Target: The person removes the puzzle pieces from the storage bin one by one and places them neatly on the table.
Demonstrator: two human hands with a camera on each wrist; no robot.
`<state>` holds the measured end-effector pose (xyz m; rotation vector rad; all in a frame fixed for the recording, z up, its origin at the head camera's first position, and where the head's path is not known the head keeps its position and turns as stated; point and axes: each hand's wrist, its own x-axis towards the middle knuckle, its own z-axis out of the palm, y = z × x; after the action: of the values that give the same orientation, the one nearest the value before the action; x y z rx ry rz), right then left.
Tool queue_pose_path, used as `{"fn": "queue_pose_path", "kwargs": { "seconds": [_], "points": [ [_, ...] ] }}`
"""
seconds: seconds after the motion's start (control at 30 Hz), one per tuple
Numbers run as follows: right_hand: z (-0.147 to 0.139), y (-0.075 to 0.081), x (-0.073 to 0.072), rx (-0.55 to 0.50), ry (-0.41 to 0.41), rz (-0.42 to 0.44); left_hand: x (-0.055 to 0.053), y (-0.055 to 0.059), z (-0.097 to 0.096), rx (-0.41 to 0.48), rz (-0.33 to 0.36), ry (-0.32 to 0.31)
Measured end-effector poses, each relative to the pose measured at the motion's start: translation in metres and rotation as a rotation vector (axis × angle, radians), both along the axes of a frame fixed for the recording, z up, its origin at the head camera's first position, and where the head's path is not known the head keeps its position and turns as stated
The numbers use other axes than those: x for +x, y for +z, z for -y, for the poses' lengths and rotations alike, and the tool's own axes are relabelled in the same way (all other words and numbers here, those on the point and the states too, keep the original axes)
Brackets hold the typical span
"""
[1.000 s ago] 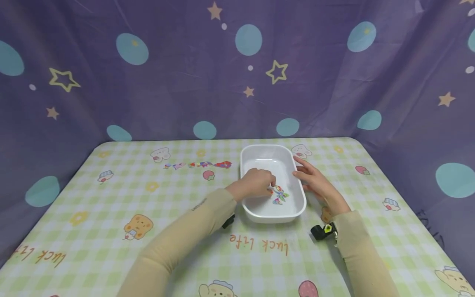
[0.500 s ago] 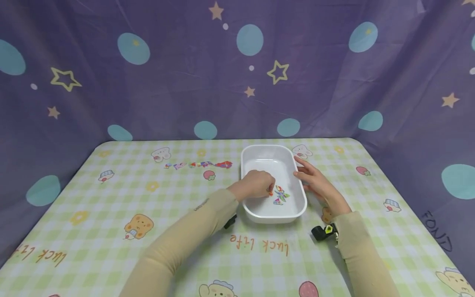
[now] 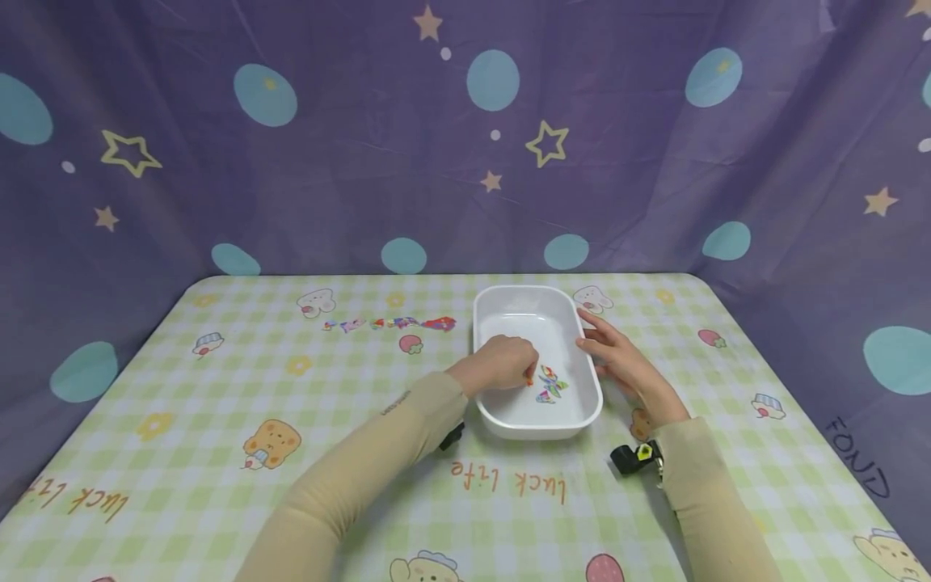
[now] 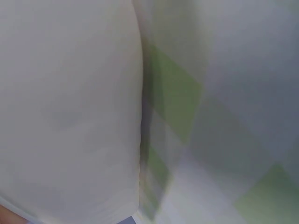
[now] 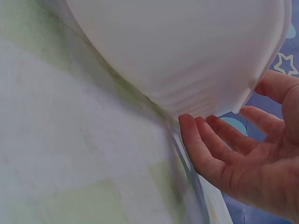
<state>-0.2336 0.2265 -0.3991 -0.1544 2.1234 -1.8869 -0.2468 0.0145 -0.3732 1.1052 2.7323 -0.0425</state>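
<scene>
Here, the left hand (image 3: 505, 362) curls its fingers inside the white rectangular tray (image 3: 537, 330), an orange scrap (image 3: 529, 381) at the fingertips, whether pinched I cannot tell; colourful flat pieces (image 3: 553, 385) lie nearby. The right hand (image 3: 620, 362), fingers apart, touches the tray's outer side.

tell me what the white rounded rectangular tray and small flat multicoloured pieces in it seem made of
White tray: probably hard plastic, smooth and glossy, since a highlight glints inside. Multicoloured pieces: perhaps printed paper or thin plastic, as they look flat and patterned; too small to judge the finish.
</scene>
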Motion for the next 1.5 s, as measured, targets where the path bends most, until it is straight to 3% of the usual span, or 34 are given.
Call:
{"fn": "queue_pose_path", "kwargs": {
  "seconds": [0.3,0.83,1.23,1.5],
  "points": [
    [0.001,-0.001,0.000,-0.001,0.013,-0.005,0.000,0.000,0.003,0.023,-0.022,0.008],
    [-0.001,-0.002,0.001,0.002,-0.003,0.001,0.000,0.010,0.008,0.228,-0.092,0.005],
    [-0.002,-0.003,0.001,-0.009,-0.001,0.007,-0.012,0.036,0.032,0.325,-0.193,0.001],
    [0.000,-0.002,0.000,-0.018,0.011,-0.002,-0.019,0.040,0.058,0.342,-0.228,0.051]
  ]
}}
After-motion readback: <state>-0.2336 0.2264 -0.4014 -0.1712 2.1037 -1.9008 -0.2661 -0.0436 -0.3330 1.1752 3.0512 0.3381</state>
